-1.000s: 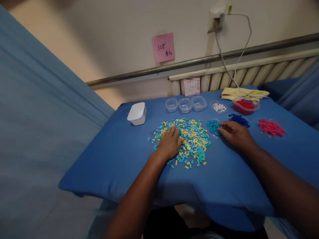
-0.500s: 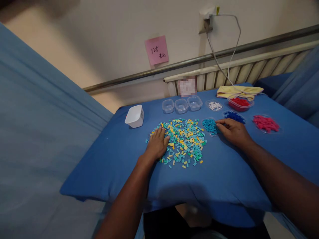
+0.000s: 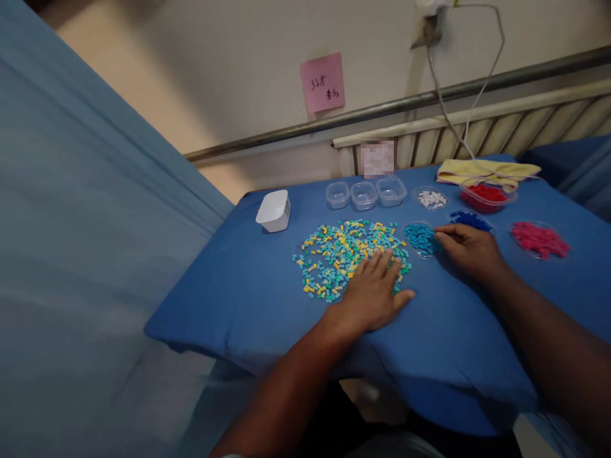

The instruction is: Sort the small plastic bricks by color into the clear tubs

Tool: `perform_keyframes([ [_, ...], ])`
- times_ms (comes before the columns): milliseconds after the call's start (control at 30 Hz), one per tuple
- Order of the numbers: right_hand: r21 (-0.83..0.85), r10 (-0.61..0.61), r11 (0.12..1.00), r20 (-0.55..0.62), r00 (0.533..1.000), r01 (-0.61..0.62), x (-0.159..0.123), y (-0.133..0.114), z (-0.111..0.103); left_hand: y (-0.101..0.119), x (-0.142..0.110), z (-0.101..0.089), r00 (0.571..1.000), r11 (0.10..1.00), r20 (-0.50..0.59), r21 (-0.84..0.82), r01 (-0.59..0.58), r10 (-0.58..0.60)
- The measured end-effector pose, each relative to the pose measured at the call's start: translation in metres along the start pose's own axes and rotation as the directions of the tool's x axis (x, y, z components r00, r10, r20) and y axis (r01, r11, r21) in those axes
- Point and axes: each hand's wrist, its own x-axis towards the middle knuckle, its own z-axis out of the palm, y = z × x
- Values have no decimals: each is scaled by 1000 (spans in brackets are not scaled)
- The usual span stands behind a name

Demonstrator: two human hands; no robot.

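My left hand (image 3: 375, 287) lies flat with fingers spread on the lower right part of a loose pile of small building bricks (image 3: 331, 251), coloured light blue, teal, green and yellow. Its palm covers some of them. At the right edge of a shallow clear container of blue-teal bricks (image 3: 418, 238), my right hand (image 3: 472, 249) is closed, thumb and forefinger together. Whether a brick or the container's rim is between those fingertips cannot be made out. Dark blue bricks (image 3: 470, 220) in another clear container sit just behind the right hand, partly hidden by it.
A white tub (image 3: 274, 211) stands at the back left. Three clear containers (image 3: 364, 196) line the back, beside white bricks (image 3: 432, 199) and red bricks (image 3: 487, 197). Pink bricks (image 3: 539, 239) sit far right. A yellow cloth (image 3: 487, 170) and a cable (image 3: 446, 114) are near the radiator.
My left hand has swept from the pile's left side to its lower right, leaving bricks on the left uncovered. My right hand stays at the blue-teal container. The view has shifted slightly.
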Motion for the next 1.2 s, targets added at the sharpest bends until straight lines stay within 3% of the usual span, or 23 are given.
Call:
perform_keyframes([
  [133,9,28,1000,-18,999,-28,-2,-3,-2,16,0,13,993,992,-28,69,-109,111],
  [233,11,41,999,-19,999,-41,-2,-4,-2,7,2,13,996,991,-37,108,-80,84],
  [533,44,9,999,-18,1000,-9,-1,-2,-1,-84,5,-17,981,975,-34,101,196,-193],
  [900,59,39,998,-13,999,-38,-1,0,-1,-163,-27,-31,883,884,-103,49,464,-458],
  [1067,60,29,998,-57,998,-26,0,4,1,-159,-31,-27,869,874,-113,14,487,-482],
  [1200,-88,-84,993,-46,995,80,-2,-4,1,-129,-25,-17,916,923,-128,4,384,-380],
])
